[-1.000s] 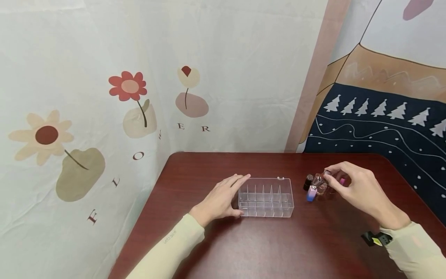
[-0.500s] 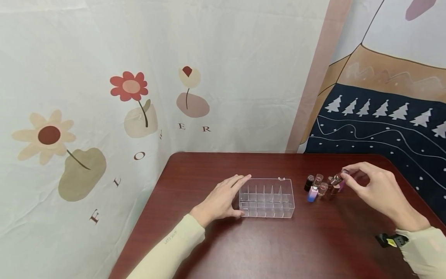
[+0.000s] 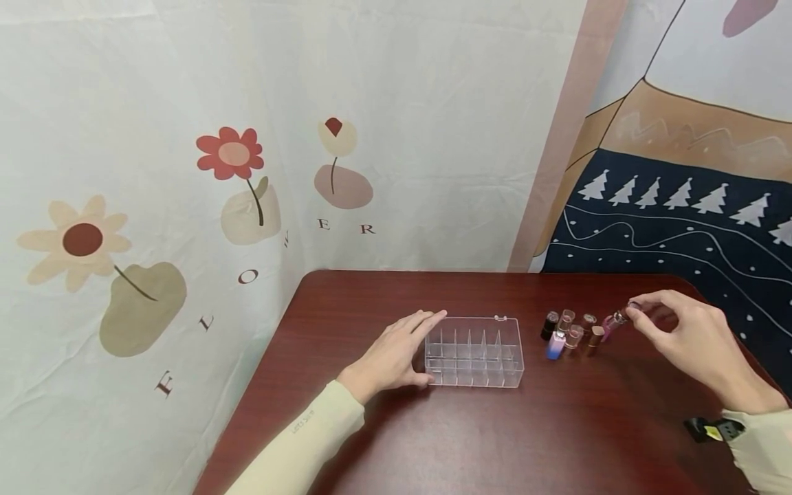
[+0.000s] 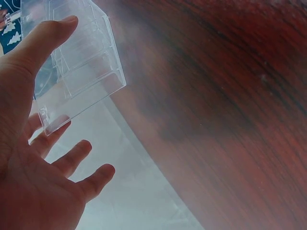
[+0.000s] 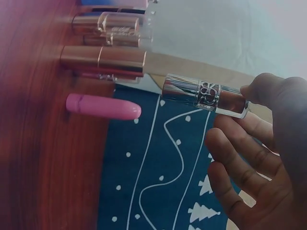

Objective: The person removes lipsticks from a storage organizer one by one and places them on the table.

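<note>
My left hand [image 3: 386,354] spans the left end of a clear plastic lipstick organizer [image 3: 473,377] with several compartments. Its thumb lies at the front corner and a finger at the back; the other fingers are spread in the left wrist view. At the right, my right hand [image 3: 693,344] pinches the end of a silver lipstick [image 5: 206,93] with a clear section between thumb and fingertips. The lipstick is held tilted above the table in the head view. Closest to it stands a pink lipstick [image 5: 103,106], partly hidden in the head view.
Left of my right hand, several lipsticks stand grouped: a black one [image 3: 548,326], a blue-and-pink one [image 3: 555,345], a copper-brown one [image 3: 595,338] and clear-topped ones. The reddish-brown table [image 3: 495,440] ends at printed cloth hangings [image 3: 433,137] behind.
My right hand has moved right with the silver lipstick, from above the group to beside the pink one, uncovering the standing lipsticks. My left hand and the organizer have stayed put.
</note>
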`<control>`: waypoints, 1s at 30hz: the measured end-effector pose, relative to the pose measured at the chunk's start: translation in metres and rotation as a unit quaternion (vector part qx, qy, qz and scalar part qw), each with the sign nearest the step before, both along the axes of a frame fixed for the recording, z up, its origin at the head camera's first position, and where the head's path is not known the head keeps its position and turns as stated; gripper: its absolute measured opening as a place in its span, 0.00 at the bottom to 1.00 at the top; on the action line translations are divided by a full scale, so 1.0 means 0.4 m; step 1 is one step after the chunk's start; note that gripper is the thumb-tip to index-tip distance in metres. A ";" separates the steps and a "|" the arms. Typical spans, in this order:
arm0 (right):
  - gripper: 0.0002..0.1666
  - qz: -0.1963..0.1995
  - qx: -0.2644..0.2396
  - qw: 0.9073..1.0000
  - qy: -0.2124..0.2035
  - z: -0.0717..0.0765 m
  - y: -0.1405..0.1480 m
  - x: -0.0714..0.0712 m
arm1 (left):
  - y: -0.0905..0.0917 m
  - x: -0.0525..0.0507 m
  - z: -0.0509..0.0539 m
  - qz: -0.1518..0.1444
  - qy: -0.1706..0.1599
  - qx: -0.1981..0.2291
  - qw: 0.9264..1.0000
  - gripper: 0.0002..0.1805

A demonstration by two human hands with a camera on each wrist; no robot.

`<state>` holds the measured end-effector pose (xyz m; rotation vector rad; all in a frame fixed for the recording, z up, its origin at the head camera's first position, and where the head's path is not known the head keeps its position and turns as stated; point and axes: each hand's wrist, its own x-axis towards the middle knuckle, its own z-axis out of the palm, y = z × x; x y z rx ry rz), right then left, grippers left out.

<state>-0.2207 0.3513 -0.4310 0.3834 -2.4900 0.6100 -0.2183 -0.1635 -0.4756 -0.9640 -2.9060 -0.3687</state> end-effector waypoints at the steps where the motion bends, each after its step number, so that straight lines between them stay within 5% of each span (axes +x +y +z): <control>1: 0.16 -0.002 0.001 1.000 -0.003 -0.001 0.002 0.000 | 0.000 0.000 -0.001 0.000 0.001 0.000 1.000 0.73; 30: 0.16 -0.003 0.009 0.996 -0.088 -0.062 0.028 -0.017 | 0.001 0.004 0.001 0.004 -0.002 0.004 1.000 0.73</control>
